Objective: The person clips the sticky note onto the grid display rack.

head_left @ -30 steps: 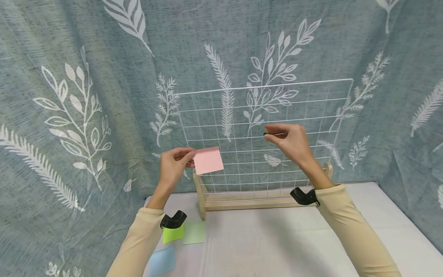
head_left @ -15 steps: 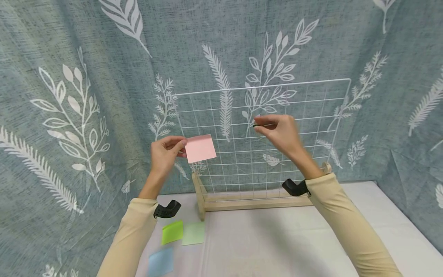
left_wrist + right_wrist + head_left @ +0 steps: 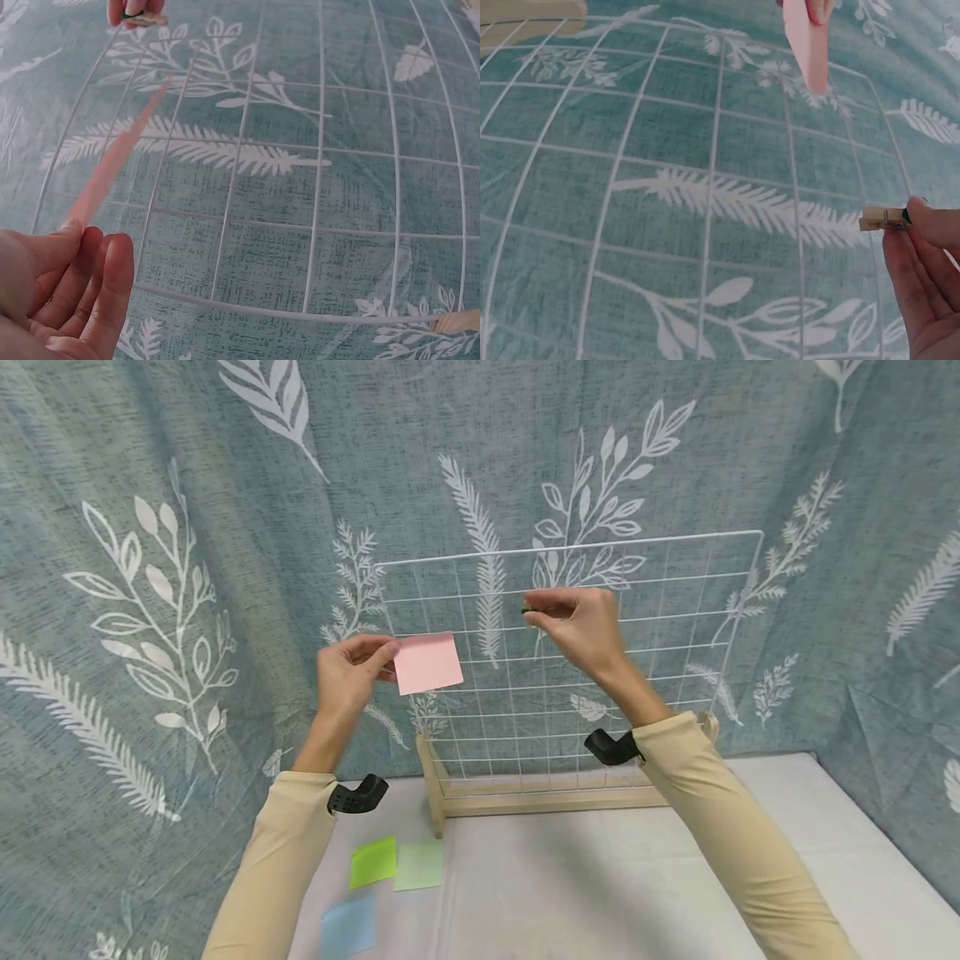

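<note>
My left hand (image 3: 347, 681) pinches a pink sticky note (image 3: 429, 663) by its left edge, in front of the left side of the white wire grid (image 3: 547, 727). Seen nearly edge-on in the left wrist view, the note (image 3: 112, 165) stands apart from the wires. Between thumb and fingertips my right hand (image 3: 585, 631) holds a small wooden clothespin (image 3: 883, 218), whose far end is dark green. The clothespin's bare wooden end points away from the fingers in the right wrist view. This hand is held before the upper middle of the grid.
On the white table (image 3: 570, 893), a bright green note (image 3: 372, 862), a pale green note (image 3: 418, 867) and a blue note (image 3: 348, 927) lie at the left. A wooden stand (image 3: 547, 802) bears the grid. Behind it hangs a leaf-patterned curtain (image 3: 420, 410).
Both hands have risen and shifted left in the head view, carrying the pink note and the clothespin. The notes on the table have stayed put.
</note>
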The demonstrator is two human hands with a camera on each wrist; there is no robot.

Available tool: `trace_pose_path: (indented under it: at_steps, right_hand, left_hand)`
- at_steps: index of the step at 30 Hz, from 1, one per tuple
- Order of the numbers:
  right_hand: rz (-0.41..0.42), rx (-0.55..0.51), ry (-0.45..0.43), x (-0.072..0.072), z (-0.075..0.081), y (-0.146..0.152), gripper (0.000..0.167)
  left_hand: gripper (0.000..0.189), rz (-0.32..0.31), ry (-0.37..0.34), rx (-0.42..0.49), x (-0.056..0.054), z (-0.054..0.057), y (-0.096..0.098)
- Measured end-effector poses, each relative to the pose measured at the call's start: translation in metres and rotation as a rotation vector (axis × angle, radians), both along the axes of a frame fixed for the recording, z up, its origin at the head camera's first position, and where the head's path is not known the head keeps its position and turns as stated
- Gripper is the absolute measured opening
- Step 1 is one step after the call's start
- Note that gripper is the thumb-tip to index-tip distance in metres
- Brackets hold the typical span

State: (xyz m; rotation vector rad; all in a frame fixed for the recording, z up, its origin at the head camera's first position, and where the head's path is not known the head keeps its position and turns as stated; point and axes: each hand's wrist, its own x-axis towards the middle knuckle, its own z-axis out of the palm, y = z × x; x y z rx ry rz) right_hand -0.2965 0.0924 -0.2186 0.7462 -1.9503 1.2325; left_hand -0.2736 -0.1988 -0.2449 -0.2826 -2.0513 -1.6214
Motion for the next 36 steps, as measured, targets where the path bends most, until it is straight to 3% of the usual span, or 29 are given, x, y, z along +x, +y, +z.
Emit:
trace_pose_path:
  at_steps: [9,18,29,36]
  right_hand:
    - [0.043,-0.011,-0.072,-0.001,0.017,-0.012,0.02]
    - [0.076,-0.019,-0.047,-0.008,0.033,-0.028,0.015]
    - [0.107,0.006,-0.052,-0.025,0.054,-0.059,0.013]
    - [0.114,-0.004,-0.009,-0.029,0.07,-0.077,0.014]
  left_hand:
    - [0.027,0.009,-0.015,0.014,-0.009,0.01,0.001]
    - [0.024,0.006,0.012,0.044,-0.014,0.017,0.007]
    - [0.026,-0.003,0.102,0.062,-0.025,0.032,0.012]
    - [0.025,0.053,0.168,0.054,-0.031,0.041,0.014]
